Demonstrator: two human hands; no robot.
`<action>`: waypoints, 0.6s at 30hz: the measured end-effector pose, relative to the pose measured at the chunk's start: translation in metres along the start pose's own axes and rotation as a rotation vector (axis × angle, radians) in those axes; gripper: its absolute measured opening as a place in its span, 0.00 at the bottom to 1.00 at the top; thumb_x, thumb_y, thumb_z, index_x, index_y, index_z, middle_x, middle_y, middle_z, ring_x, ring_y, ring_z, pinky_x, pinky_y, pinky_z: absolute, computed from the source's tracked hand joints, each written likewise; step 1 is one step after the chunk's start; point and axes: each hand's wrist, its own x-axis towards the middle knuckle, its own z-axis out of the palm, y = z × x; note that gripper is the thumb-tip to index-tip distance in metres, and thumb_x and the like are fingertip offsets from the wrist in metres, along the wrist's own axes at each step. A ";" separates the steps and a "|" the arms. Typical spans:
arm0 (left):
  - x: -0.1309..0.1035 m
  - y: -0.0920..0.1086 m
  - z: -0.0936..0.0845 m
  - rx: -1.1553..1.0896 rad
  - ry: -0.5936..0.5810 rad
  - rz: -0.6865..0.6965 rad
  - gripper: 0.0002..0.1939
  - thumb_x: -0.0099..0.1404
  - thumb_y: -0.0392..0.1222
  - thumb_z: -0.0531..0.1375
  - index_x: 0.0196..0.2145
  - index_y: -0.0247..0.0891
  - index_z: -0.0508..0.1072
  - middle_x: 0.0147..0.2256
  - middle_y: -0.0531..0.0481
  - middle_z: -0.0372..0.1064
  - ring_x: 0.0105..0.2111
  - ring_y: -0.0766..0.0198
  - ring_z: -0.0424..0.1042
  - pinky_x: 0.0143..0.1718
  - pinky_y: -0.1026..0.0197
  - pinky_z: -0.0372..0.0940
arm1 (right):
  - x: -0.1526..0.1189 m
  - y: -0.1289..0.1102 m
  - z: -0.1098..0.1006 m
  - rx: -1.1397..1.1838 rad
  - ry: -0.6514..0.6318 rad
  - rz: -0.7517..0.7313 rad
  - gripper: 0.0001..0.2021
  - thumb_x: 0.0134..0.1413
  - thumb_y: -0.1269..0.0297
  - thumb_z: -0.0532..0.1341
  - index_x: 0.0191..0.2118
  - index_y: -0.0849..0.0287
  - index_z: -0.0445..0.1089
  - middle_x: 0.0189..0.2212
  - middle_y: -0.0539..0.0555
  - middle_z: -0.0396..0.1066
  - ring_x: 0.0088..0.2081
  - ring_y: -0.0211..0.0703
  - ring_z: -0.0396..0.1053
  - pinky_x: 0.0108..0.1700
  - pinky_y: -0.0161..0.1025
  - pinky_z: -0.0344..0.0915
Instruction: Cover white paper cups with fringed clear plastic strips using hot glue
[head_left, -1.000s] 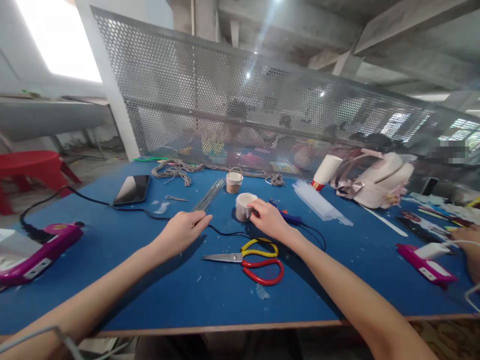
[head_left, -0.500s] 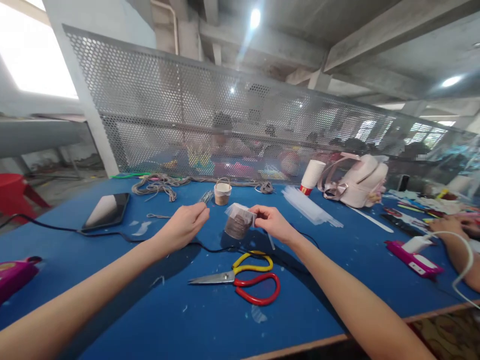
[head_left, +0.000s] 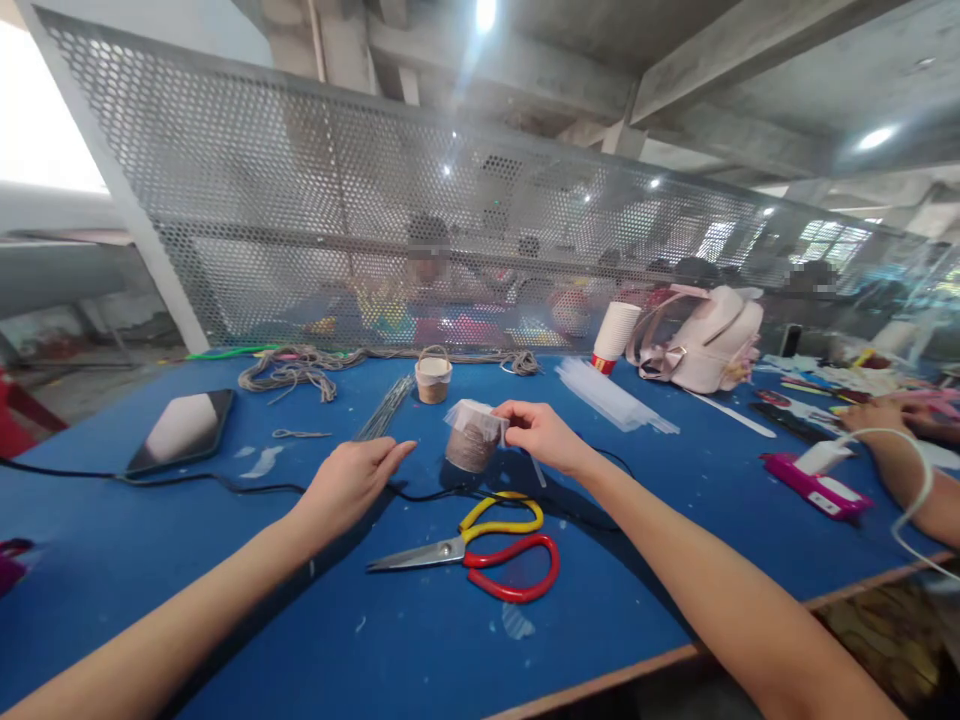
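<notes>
My right hand (head_left: 541, 437) pinches a strip of clear plastic film (head_left: 489, 425) at the rim of a brown wrapped cup (head_left: 470, 447). The cup tilts slightly on the blue tabletop. My left hand (head_left: 351, 487) is left of the cup, its thumb stretched out and its other fingers partly curled and hidden; I see nothing in it. Just beyond it lies a bundle of thin wires (head_left: 388, 408). Behind the cup stands a small handled basket (head_left: 433, 380) with a pale rim. Scissors (head_left: 480, 550) with one yellow and one red handle lie nearest me.
A black cable (head_left: 247, 487) crosses the table. To the left are a phone (head_left: 184, 430) and grey cord (head_left: 292, 375). Clear plastic strips (head_left: 611, 395), stacked paper cups (head_left: 616, 335), a pink backpack (head_left: 709, 345) and a magenta power strip (head_left: 817, 487) lie rightward, near another person's hand (head_left: 877, 420).
My left hand has drawn back to the left and towards me, uncovering more of the wires. My right hand stays at the cup's rim, and the cup stands a little more upright.
</notes>
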 end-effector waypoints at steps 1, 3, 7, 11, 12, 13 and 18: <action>0.000 0.000 0.002 0.045 0.028 0.013 0.20 0.62 0.53 0.47 0.19 0.41 0.65 0.17 0.53 0.64 0.20 0.63 0.64 0.24 0.63 0.58 | 0.000 0.000 0.001 -0.014 0.001 -0.006 0.08 0.38 0.69 0.53 0.28 0.60 0.67 0.26 0.48 0.67 0.27 0.36 0.61 0.32 0.34 0.60; 0.001 0.000 0.005 0.071 0.078 0.059 0.15 0.61 0.48 0.48 0.29 0.40 0.71 0.27 0.49 0.71 0.25 0.62 0.68 0.29 0.63 0.62 | 0.001 0.001 0.001 -0.048 0.004 -0.025 0.07 0.38 0.69 0.53 0.27 0.60 0.67 0.26 0.48 0.67 0.27 0.36 0.62 0.31 0.34 0.60; 0.005 0.001 0.008 0.052 0.093 0.141 0.20 0.61 0.43 0.48 0.49 0.40 0.66 0.48 0.43 0.68 0.39 0.58 0.72 0.41 0.59 0.65 | 0.000 0.000 0.001 -0.144 0.007 -0.070 0.07 0.39 0.71 0.52 0.27 0.60 0.66 0.28 0.49 0.68 0.27 0.35 0.61 0.31 0.33 0.59; 0.005 0.008 0.007 0.090 0.035 0.061 0.18 0.64 0.47 0.43 0.37 0.41 0.70 0.35 0.45 0.75 0.37 0.54 0.74 0.37 0.58 0.65 | 0.003 -0.005 -0.001 -0.267 0.007 -0.147 0.06 0.40 0.73 0.53 0.27 0.59 0.65 0.32 0.52 0.68 0.31 0.38 0.62 0.36 0.35 0.59; 0.004 0.009 0.008 0.091 0.033 0.049 0.18 0.64 0.47 0.43 0.37 0.41 0.70 0.34 0.45 0.76 0.35 0.55 0.75 0.36 0.59 0.65 | 0.004 -0.006 -0.003 -0.295 0.006 -0.169 0.06 0.40 0.73 0.53 0.27 0.59 0.65 0.33 0.52 0.68 0.31 0.38 0.62 0.37 0.36 0.58; 0.003 0.011 0.008 0.090 0.028 0.042 0.17 0.64 0.46 0.43 0.37 0.40 0.70 0.33 0.45 0.76 0.33 0.55 0.75 0.35 0.59 0.65 | 0.006 -0.007 -0.004 -0.321 0.002 -0.189 0.06 0.41 0.73 0.53 0.28 0.59 0.64 0.33 0.53 0.68 0.32 0.39 0.62 0.38 0.36 0.58; -0.001 0.016 0.004 -0.003 -0.002 -0.036 0.12 0.60 0.47 0.48 0.32 0.40 0.68 0.26 0.49 0.75 0.27 0.58 0.73 0.29 0.62 0.63 | 0.021 -0.014 -0.010 -0.418 -0.108 -0.272 0.07 0.41 0.76 0.54 0.28 0.59 0.64 0.35 0.53 0.68 0.34 0.40 0.63 0.40 0.37 0.58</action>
